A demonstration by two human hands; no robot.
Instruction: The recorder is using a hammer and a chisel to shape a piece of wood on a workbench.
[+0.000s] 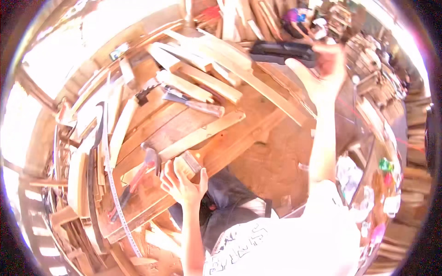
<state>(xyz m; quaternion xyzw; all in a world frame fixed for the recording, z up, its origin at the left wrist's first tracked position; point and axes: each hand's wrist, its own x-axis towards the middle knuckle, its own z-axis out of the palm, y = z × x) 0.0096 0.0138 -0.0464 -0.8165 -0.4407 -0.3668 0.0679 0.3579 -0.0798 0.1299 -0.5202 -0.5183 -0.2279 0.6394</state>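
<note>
Harsh daylight from nine to eleven o'clock bleaches the openings point(23, 112) white; the shirt point(299, 239) glares at five, distant clutter point(368, 57) blurs at two, and edges bow toward the dark rim.

White shirt point(301, 239): dark outlined lettering point(241, 248) on the wearer's own garment, running at a slant; too smeared to make out any word.
White strip point(112, 188): fine dark marks along its length, like a measuring tape; figures too small to read.
Readable text overall: none; blur and glare hide the characters.
</note>
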